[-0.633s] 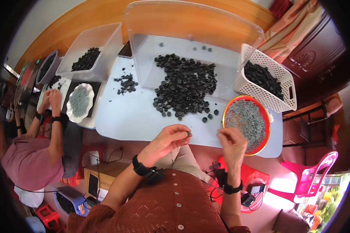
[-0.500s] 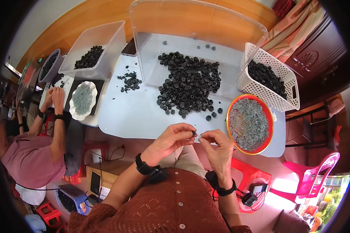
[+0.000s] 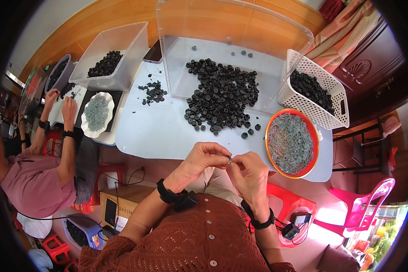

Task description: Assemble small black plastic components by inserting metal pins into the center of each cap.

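Just beyond my lap, in front of the table edge, both hands meet at the fingertips. My left hand [image 3: 203, 162] is closed in a pinch around a small black round cap, now mostly hidden by the fingers. Pinched in my right hand [image 3: 250, 174] is a small thin metal piece, its tip showing as a pale glint against the left fingertips. A heap of similar black caps [image 3: 222, 95] lies on the table beyond the hands, partly inside a clear bin tipped on its side [image 3: 164, 68]. To the right, a red basin [image 3: 269, 156] holds many thin grey metal pieces.
A white perforated basket [image 3: 337, 109] of black parts stands at the table's right. Small black bits [image 3: 154, 93] lie left of the heap. Farther left are a clear tub [image 3: 133, 54], a white scalloped dish [image 3: 109, 119] and a co-worker [image 3: 41, 181].
My right hand has moved left and up against my left fingertips, and the black cap has become mostly covered. The co-worker's hands have moved apart.
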The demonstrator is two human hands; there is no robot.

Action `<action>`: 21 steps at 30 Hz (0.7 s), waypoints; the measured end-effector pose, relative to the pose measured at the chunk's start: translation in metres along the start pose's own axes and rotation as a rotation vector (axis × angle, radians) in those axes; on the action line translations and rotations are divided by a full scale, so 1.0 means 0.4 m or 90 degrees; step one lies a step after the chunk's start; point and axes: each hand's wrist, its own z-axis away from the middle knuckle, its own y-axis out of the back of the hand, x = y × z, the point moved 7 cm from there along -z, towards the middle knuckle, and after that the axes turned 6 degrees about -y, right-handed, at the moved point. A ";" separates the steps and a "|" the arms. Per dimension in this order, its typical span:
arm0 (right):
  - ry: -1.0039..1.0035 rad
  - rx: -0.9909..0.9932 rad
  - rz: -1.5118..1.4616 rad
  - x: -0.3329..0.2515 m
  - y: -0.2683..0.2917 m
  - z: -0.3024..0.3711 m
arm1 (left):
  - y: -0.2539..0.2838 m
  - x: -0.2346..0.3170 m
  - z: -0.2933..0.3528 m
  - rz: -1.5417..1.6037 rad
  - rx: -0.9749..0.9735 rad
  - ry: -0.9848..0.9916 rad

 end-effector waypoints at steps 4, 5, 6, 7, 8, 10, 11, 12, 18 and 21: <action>0.026 -0.015 0.098 -0.010 -0.005 0.013 | -0.006 -0.004 0.007 -0.063 0.001 0.031; 0.026 -0.015 0.097 -0.013 -0.003 0.012 | -0.003 -0.009 0.009 -0.063 -0.001 0.043; -0.039 -0.042 0.014 0.001 -0.005 0.011 | 0.001 -0.014 0.012 -0.063 -0.003 0.055; -0.104 -0.069 -0.070 0.016 -0.010 0.012 | 0.003 -0.015 0.013 -0.063 -0.003 0.054; -0.104 -0.068 -0.070 0.025 -0.009 0.015 | -0.002 -0.023 0.015 -0.007 -0.017 0.077; -0.209 -0.099 -0.248 0.080 -0.021 0.026 | -0.002 -0.035 0.017 0.049 -0.030 0.100; -0.208 -0.098 -0.248 0.084 -0.022 0.027 | -0.001 -0.047 0.019 0.074 -0.043 0.122; -0.202 -0.094 -0.269 0.085 -0.022 0.028 | -0.001 -0.058 0.020 0.100 -0.057 0.144; -0.169 -0.063 -0.273 0.074 -0.003 0.023 | -0.007 -0.082 0.010 0.154 -0.071 0.162; -0.140 0.002 -0.271 0.067 0.001 0.029 | -0.050 -0.073 -0.005 0.157 -0.058 0.150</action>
